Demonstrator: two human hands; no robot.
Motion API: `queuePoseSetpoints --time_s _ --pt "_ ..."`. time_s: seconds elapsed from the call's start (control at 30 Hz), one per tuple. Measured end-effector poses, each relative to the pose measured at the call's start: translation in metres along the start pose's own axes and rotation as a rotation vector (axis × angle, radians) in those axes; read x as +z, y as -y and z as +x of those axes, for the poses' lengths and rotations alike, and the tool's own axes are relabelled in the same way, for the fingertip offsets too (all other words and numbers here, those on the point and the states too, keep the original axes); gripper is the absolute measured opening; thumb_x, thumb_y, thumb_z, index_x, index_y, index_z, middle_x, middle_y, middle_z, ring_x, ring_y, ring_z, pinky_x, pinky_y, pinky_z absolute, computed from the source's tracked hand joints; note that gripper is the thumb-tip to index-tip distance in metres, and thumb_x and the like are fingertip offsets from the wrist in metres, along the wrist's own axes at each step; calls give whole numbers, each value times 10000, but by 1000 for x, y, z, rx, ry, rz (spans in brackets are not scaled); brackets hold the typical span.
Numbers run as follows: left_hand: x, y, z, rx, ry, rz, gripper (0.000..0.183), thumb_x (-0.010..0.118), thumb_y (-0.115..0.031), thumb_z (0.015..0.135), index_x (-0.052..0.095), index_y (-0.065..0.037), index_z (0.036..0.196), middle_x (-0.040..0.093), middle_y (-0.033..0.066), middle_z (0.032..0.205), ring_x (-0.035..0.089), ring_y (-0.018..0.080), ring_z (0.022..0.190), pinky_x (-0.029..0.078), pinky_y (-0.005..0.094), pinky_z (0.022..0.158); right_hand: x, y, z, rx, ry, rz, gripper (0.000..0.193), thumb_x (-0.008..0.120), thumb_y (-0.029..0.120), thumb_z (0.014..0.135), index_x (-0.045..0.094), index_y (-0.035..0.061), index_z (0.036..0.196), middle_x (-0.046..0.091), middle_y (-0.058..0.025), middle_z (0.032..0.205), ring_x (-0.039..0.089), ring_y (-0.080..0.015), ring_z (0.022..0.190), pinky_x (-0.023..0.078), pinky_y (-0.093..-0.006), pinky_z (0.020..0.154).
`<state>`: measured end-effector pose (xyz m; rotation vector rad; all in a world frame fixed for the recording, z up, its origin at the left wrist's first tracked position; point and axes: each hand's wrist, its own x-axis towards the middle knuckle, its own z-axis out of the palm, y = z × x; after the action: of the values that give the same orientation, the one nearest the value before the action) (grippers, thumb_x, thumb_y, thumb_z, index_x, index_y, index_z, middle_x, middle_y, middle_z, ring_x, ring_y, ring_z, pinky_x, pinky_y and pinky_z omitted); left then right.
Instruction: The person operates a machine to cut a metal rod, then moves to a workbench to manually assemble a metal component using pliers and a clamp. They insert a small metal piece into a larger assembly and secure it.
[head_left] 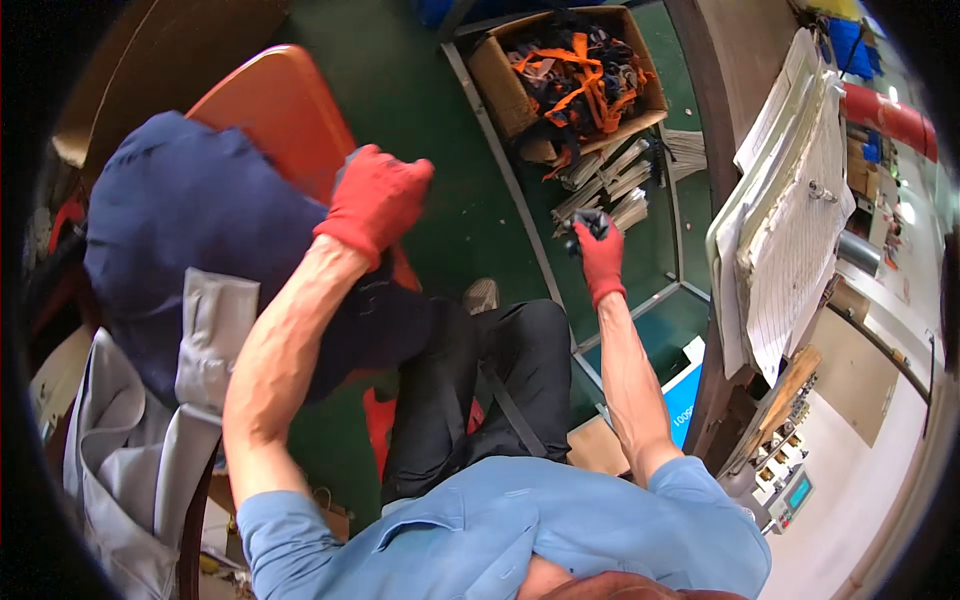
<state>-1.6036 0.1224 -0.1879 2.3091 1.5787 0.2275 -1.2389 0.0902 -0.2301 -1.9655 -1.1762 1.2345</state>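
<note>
My left hand (378,198) wears a red glove and is closed in a fist beside an orange chair (290,110); what its fingers hold, if anything, is hidden. Close to it, a heap of navy cloth (200,210) lies over the chair and reaches toward my lap. My right hand (600,255), in a red glove with dark fingers and palm, is held out over the metal frame at my right. Its fingers are curled in, with nothing visible in them.
A cardboard box (510,95) of dark and orange fabric strips stands ahead, near bundled pale strips (610,180). Grey fabric (120,470) hangs at the left. A metal frame (500,165) runs under the table. Clipped papers (790,220) and a control panel (790,497) are at the right.
</note>
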Motion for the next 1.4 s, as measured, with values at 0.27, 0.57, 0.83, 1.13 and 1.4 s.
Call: queuePoseSetpoints --time_s 0.27,0.57,0.83,1.13,1.4 --pt "-34 35 -23 -52 64 105 224 708 -255 747 607 -94 865 628 94 658 637 279 740 466 392 766 -25 -67 143 -119 -147 211 147 679 59 854 687 56 1000 684 0 903 604 -75 755 507 -228 660" --pt "-29 46 -35 -114 96 94 367 740 -214 709 634 -105 1043 656 127 745 633 310 764 474 403 833 -68 -66 259 -83 -212 446 144 647 91 873 655 55 1012 691 -71 874 629 -175 605 526 -304 557" --pt "-34 45 -29 -127 127 97 318 719 -227 736 619 -113 1015 641 104 720 635 297 764 469 404 803 -40 -110 260 -181 -268 362 165 669 79 855 673 55 1018 698 -41 901 627 -128 700 518 -275 632" --pt "-30 45 -12 -179 81 158 168 642 -239 807 574 -87 781 624 102 633 639 298 683 465 404 725 -53 -101 240 -90 -359 113 181 643 94 868 676 81 1046 681 -16 832 615 -137 576 527 -298 536" --pt "-29 43 -11 -202 143 174 226 701 -231 748 572 -91 868 634 91 702 638 279 767 458 401 775 -76 -76 317 -142 -466 -798 241 668 235 812 707 101 1010 715 -101 887 679 -228 822 510 -351 758"
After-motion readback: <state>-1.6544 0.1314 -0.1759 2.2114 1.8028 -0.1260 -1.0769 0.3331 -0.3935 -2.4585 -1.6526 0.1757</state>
